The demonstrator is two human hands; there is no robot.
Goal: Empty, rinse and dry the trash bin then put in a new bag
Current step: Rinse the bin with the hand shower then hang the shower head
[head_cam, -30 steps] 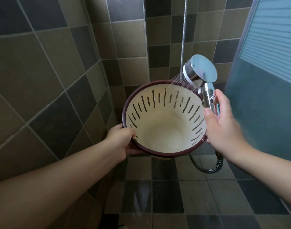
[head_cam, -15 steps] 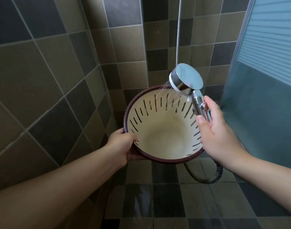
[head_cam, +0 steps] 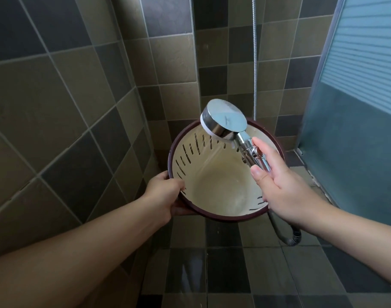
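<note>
Rinsing: the shower head (head_cam: 223,118) has swung in from the bin's right edge to sit over the far rim, so its spray now falls across the slotted far-left wall and down toward the base, where half a second ago it only caught the far edge.
Bin: the trash bin (head_cam: 219,181), cream inside with a dark red rim, is held off the floor and tipped toward the camera, mouth open to view; it has drifted a little lower and nearer the middle of the scene. No rubbish shows inside it, so the emptying looks done.
Left hand: the left hand (head_cam: 162,193) clamps the near-left rim, thumb hooked inside and fingers under the outside wall, as it did in the earlier views.
Right hand: the right hand (head_cam: 279,185) wraps the chrome handle, thumb and forefinger curled round it near the button, and has moved left with it across the bin's right side.
Hose: the metal hose (head_cam: 288,237) loops below the right wrist, clear of the bin.
Surroundings: a tiled wall (head_cam: 56,112) on the left and a tiled floor (head_cam: 223,274) below.
Meaning: the water is reaching more of the interior, so rinsing seems well under way; the near and right walls probably still need a pass, and drying and the new bag are not yet begun.
</note>
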